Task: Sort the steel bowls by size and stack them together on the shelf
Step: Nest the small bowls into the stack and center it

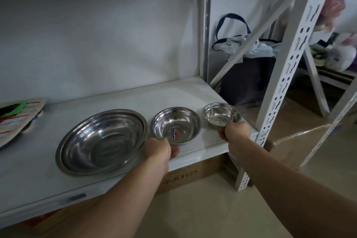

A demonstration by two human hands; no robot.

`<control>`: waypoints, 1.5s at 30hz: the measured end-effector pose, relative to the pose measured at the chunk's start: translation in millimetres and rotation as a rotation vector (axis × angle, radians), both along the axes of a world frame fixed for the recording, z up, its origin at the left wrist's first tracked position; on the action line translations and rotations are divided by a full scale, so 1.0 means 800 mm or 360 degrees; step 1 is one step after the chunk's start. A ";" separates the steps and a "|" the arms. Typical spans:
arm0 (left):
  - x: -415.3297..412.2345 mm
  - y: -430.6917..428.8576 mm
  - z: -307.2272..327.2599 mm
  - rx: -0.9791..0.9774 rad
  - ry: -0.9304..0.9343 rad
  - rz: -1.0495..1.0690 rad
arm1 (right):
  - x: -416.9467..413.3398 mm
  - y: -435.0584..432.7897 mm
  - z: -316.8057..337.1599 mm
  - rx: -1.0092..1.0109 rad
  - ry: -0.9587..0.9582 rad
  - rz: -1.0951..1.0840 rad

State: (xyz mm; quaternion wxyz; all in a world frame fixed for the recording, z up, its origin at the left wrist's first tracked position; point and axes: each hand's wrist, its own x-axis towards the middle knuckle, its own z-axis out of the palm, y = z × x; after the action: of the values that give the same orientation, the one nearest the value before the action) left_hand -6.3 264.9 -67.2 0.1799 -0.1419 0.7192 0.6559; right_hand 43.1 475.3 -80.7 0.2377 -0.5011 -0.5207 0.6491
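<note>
Three steel bowls stand in a row on the white shelf (123,100). The large bowl (101,142) is on the left; its edge shows more than one rim, so it may be nested bowls. The medium bowl (175,125), with a small sticker inside, sits in the middle. My left hand (161,149) grips its near rim. The small bowl (221,114) is at the right, near the shelf's corner. My right hand (233,131) pinches its near rim.
A striped cloth item (17,118) lies at the shelf's left end. A perforated white upright (286,75) and a diagonal brace (251,38) stand at the right. A dark bag (247,75) sits behind, and a cardboard box (185,176) is under the shelf.
</note>
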 end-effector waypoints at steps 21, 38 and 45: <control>-0.072 -0.258 0.088 -0.0513 0.0240 0.0159 | -0.019 -0.173 0.115 0.0308 0.0349 0.0429; -0.105 -0.295 0.094 -0.1220 0.0324 -0.0319 | -0.099 -0.281 0.108 0.0599 -0.0157 0.1250; -0.107 -0.322 0.082 -0.1061 0.0384 -0.0098 | -0.125 -0.317 0.077 0.0677 -0.0432 0.1397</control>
State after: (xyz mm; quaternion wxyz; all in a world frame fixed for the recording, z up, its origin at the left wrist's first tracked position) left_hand -91.8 7.2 -1.3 0.0574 -0.0926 0.9137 0.3914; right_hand -57.1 221.4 -19.4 -0.0306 -0.2552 -0.8291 0.4965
